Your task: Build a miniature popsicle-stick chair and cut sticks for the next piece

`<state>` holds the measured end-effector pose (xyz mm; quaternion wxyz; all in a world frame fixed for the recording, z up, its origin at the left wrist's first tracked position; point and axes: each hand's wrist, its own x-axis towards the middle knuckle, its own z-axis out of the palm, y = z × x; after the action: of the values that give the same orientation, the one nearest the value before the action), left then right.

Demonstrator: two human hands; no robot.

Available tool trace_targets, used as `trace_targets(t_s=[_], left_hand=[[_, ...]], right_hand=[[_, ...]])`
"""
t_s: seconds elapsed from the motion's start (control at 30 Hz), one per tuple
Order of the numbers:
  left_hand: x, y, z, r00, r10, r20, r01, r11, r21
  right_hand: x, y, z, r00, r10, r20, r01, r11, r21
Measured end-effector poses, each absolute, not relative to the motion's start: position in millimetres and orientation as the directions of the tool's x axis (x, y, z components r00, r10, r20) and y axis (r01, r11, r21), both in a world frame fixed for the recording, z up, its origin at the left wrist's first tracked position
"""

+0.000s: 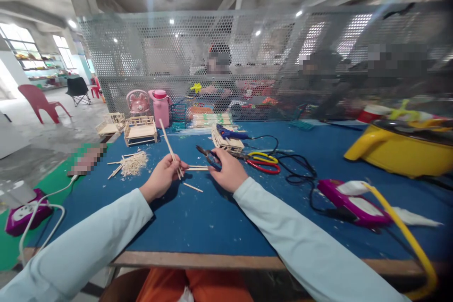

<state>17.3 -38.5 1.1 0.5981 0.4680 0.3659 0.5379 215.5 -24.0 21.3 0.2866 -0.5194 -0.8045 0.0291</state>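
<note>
My left hand [165, 175] is closed around a couple of thin wooden sticks [167, 140] that point up and away at a slant. In my right hand [228, 170] is a pair of pliers [205, 153], its dark jaws pointing left and up. More sticks [197, 168] lie flat between the two hands, their right ends by my right fingers. Just below, a short loose stick [193, 187] rests on the blue tabletop [198, 226]. Beyond my right hand, a blue glue gun [230, 133] leans on a small stick-built model [223, 142]. Scissors [264, 163] with yellow and red handles lie beside it.
A pile of short stick pieces [132, 164] sits left. Behind it stand small wooden models [140, 130] and a pink flask [161, 108]. A purple power strip [354, 203], black cord [300, 170] and yellow pot [399, 148] occupy the right. Perforated metal panels [159, 56] close off the back.
</note>
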Motion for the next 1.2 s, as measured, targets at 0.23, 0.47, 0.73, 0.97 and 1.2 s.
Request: trace_targets(t_s=[0.23, 0.47, 0.73, 0.97, 1.2], left_hand=[[7.5, -37.8, 18.6, 0.003, 1.0, 0.028, -0.493, -0.023, 0.87], [7.8, -40.7, 21.3, 0.058, 0.998, -0.002, -0.536, 0.033, 0.843], [15.4, -47.8, 18.8, 0.204, 0.979, -0.017, -0.459, 0.111, 0.881], [33.8, -68.5, 15.9, 0.592, 0.795, -0.13, -0.255, 0.338, 0.906], [35.4, -74.0, 12.1, 0.624, 0.761, -0.179, -0.17, 0.356, 0.919]], right_hand=[[203.8, -41.2, 15.4, -0.623, 0.762, 0.173, 0.681, 0.638, -0.36], [200.5, -33.4, 10.1, -0.508, 0.849, 0.147, 0.818, 0.529, -0.226], [209.7, -19.7, 14.9, -0.289, 0.904, 0.315, 0.797, 0.409, -0.444], [195.8, -36.5, 39.5, -0.237, 0.894, 0.38, 0.042, 0.4, -0.915], [191.7, -38.4, 38.1, -0.238, 0.925, 0.295, -0.2, 0.251, -0.947]])
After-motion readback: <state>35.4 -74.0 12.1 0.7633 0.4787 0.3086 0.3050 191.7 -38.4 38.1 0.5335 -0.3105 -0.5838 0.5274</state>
